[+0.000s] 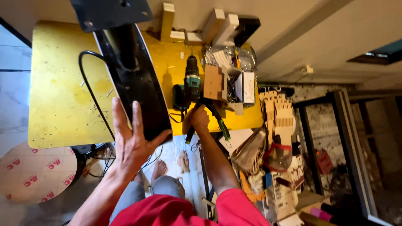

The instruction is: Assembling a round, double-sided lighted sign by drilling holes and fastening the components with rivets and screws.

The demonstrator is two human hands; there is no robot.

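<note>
Left hand (132, 140) flat, fingers spread, steadying black curved panel (136, 90) on yellow table (58, 96). Right hand (199, 118) closed on green-handled pliers (214, 117), drill (190, 83) just beyond. Step: tool pickup. Next, likely: carry pliers left to panel.

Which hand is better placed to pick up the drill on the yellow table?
The right hand. It sits at the table's edge right beside the drill, gripping a black and green tool. The left hand is spread flat against the black curved panel, steadying it.
</note>
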